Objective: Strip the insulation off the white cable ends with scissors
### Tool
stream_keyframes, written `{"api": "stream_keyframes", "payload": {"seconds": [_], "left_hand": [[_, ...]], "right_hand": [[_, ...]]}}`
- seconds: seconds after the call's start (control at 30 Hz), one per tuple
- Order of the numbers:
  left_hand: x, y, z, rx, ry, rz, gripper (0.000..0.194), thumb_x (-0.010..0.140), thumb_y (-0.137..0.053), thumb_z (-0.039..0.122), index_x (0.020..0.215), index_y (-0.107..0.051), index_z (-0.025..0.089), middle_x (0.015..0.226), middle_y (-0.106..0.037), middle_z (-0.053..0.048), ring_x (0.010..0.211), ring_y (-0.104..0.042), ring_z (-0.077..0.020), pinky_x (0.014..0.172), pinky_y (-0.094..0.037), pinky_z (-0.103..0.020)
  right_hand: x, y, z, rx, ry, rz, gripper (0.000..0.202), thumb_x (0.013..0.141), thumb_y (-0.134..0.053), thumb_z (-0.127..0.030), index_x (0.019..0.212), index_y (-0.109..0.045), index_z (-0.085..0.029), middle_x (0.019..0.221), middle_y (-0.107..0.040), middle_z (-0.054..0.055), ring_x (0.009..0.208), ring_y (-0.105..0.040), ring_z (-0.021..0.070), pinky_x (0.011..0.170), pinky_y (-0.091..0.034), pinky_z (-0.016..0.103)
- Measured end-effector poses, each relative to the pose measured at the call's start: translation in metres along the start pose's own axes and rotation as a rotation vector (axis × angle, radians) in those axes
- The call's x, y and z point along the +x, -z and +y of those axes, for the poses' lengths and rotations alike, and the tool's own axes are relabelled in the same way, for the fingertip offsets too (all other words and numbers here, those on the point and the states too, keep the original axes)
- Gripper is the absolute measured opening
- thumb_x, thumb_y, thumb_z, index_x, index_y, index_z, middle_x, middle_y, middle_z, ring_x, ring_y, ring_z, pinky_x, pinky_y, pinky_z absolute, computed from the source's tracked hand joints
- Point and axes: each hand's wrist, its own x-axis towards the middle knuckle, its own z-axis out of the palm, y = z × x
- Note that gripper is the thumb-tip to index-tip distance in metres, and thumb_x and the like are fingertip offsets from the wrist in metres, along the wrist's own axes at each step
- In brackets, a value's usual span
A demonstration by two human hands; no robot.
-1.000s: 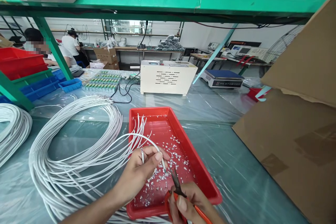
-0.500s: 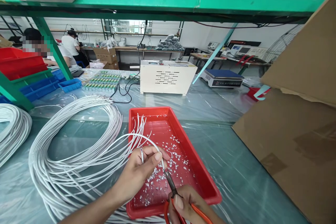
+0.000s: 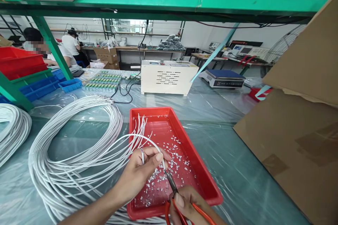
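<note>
Your L hand [image 3: 141, 170] is pinching a white cable [image 3: 155, 143] btwn thumb & fingers, nr its end; the cable is arching over from the L and its tip is pointing down above the red tray [image 3: 208, 182]. Your R hand [image 3: 191, 202] is gripping the orange-handled pliers [image 3: 172, 182], w/ their tips meeting the cable's end; can't tell if they're biting it. Silver scraps [image 3: 174, 154] are lying across the tray floor below. More cable ends are poking over the tray's L wall, running from the big coil [image 3: 50, 137] on the bench, w/ another coil [image 3: 12, 130] sitting at far L. Cardboard [image 3: 293, 140] is standing at R. Behind the tray, a cream machine [image 3: 166, 79] is sitting btwn green boards [image 3: 102, 81] (L) & a weighing scale [image 3: 224, 79] (R). Further back L, two ppl are sitting.
</note>
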Motion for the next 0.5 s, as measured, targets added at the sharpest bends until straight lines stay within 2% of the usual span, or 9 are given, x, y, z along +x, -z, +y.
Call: {"api": "stream_keyframes", "payload": {"seconds": [0.13, 0.2, 0.33, 0.4, 0.5], "left_hand": [[0.0, 0.0, 0.001, -0.015, -0.009, -0.005, 0.029, 0.084, -0.05, 0.04, 0.091, -0.064, 0.015, 0.068, -0.054, 0.001, 0.045, -0.023, -0.0042, 0.043, -0.014, -0.021], [0.0, 0.0, 0.001, -0.019, -0.015, -0.01, 0.028, 0.085, -0.049, 0.038, 0.091, -0.064, 0.015, 0.068, -0.054, 0.001, 0.045, -0.023, -0.0042, 0.043, -0.014, -0.021], [0.0, 0.0, 0.0, -0.013, -0.02, -0.012, 0.027, 0.085, -0.05, 0.037, 0.092, -0.064, 0.016, 0.069, -0.055, 0.001, 0.045, -0.023, -0.0039, 0.042, -0.015, -0.02], [0.001, 0.001, 0.0, -0.009, -0.02, -0.012, 0.027, 0.085, -0.05, 0.038, 0.091, -0.064, 0.016, 0.069, -0.054, 0.001, 0.045, -0.024, -0.0038, 0.042, -0.015, -0.02], [0.001, 0.001, -0.001, -0.004, -0.014, -0.015, 0.029, 0.084, -0.05, 0.039, 0.092, -0.064, 0.015, 0.067, -0.053, 0.001, 0.045, -0.023, -0.004, 0.042, -0.014, -0.021]], "right_hand": [[0.003, 0.003, 0.018, -0.008, 0.021, 0.05, 0.066, 0.075, -0.043, -0.065, 0.033, -0.053, -0.015, 0.03, -0.04, -0.003, 0.026, -0.031, 0.0032, 0.031, -0.021, 0.016], [0.007, 0.008, 0.026, -0.007, 0.001, -0.03, 0.068, 0.074, -0.042, -0.068, 0.035, -0.055, -0.014, 0.032, -0.044, -0.002, 0.026, -0.034, 0.0038, 0.032, -0.022, 0.016], [0.019, 0.022, 0.04, -0.01, -0.129, -0.295, 0.073, 0.071, -0.037, -0.073, 0.04, -0.06, -0.011, 0.036, -0.049, 0.0, 0.03, -0.04, 0.0049, 0.033, -0.026, 0.016], [0.024, 0.026, 0.047, -0.022, -0.202, -0.356, 0.075, 0.071, -0.036, -0.073, 0.043, -0.061, -0.01, 0.037, -0.049, 0.0, 0.032, -0.041, 0.0048, 0.034, -0.027, 0.016], [0.026, 0.03, 0.053, -0.031, -0.275, -0.38, 0.074, 0.071, -0.036, -0.074, 0.045, -0.061, -0.01, 0.038, -0.048, -0.001, 0.032, -0.041, 0.005, 0.036, -0.028, 0.017]]}}
